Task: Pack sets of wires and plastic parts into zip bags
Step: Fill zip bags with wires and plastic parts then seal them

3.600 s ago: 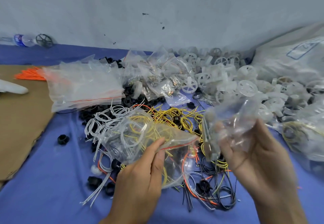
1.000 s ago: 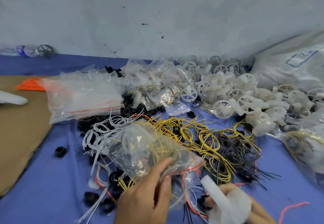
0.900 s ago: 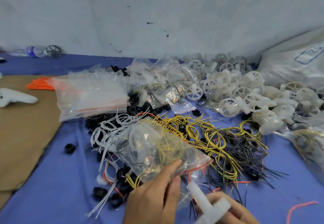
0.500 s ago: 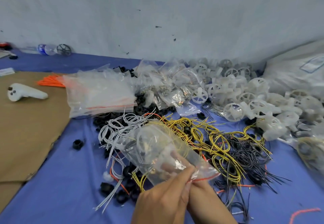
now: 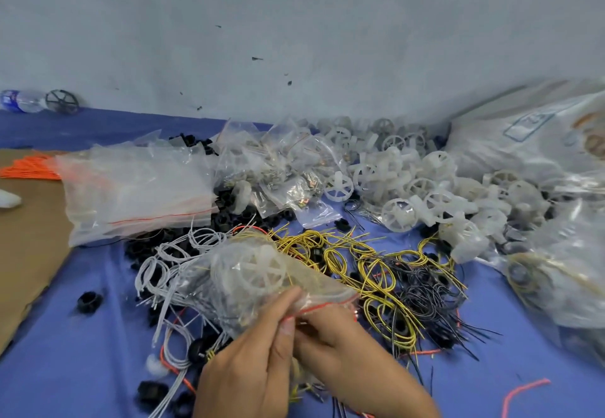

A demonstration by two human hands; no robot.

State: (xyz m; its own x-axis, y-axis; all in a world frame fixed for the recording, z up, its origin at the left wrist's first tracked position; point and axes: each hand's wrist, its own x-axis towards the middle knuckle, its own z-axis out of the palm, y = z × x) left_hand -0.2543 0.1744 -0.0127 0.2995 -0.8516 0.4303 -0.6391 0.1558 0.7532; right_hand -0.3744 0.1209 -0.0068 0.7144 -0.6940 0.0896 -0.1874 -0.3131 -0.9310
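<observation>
A clear zip bag [image 5: 252, 283] with a red seal strip lies tilted over the wire pile in the lower middle. A white plastic wheel part [image 5: 258, 270] and wires show inside it. My left hand [image 5: 252, 368] pinches the bag's mouth at the red strip. My right hand [image 5: 347, 352] sits just right of it, fingers curled at the same edge of the bag. Loose yellow wires [image 5: 353, 260], black wires [image 5: 425, 293] and white wires [image 5: 173, 263] spread around the bag on the blue cloth.
A stack of empty zip bags [image 5: 137, 191] lies at the left. White plastic wheels [image 5: 422, 185] are heaped at the back right beside large filled bags [image 5: 540, 142]. Small bags of metal parts [image 5: 278, 172] sit in the middle. Brown cardboard [image 5: 26, 240] covers the left edge.
The white wheel part that my right hand held is now inside the bag. Both hands have come together at the bag's red-striped mouth. The view has shifted slightly.
</observation>
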